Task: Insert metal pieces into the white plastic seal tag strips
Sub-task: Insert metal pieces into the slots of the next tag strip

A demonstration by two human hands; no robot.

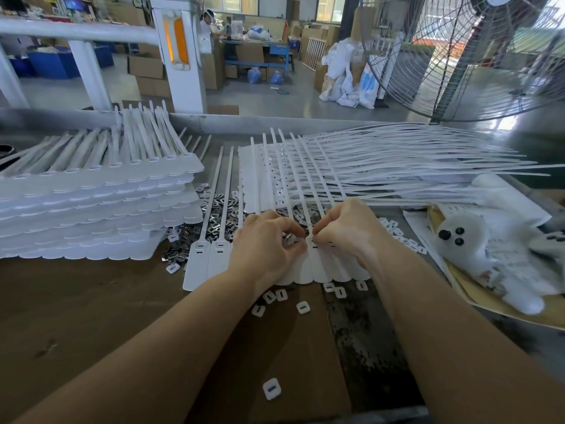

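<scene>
Both bare forearms are reaching forward from the bottom edge, converging toward the middle. The left hand (269, 240) is lying palm down, its fingers curling inward with thumb and fingertips drawing together in a pinching grip at its right side. The right hand (345, 228) is sitting just beside it, knuckles up, fingers curling tightly under and pinching at its left side. The fingertips of the two hands are nearly meeting.
</scene>
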